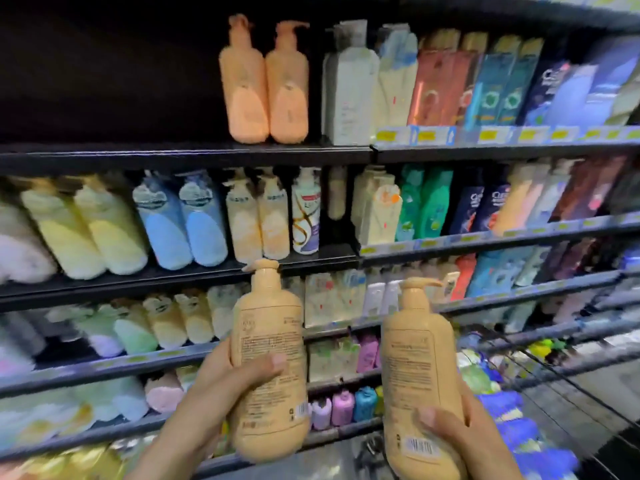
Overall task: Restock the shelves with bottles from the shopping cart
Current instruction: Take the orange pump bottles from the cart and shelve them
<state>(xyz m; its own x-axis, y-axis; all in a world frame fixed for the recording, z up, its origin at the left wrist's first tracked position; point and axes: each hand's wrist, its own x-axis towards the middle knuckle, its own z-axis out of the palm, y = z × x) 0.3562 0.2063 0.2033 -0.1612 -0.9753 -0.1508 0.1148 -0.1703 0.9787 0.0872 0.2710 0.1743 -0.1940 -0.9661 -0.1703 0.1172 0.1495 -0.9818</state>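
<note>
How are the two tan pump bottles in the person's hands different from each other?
The tan pump bottle in the left hand sits higher in the picture than the tan pump bottle in the right hand. The left one's spout points left; the right one's points right. The left hand grips its bottle around the middle, while the right hand grips lower down. Both are the same shape and colour, with back labels and barcodes facing the camera.

Held tan pump bottles: 2, left one (268, 368), right one (420, 386). Top shelf (173, 154): 2 orange pump bottles (265, 84).
</note>
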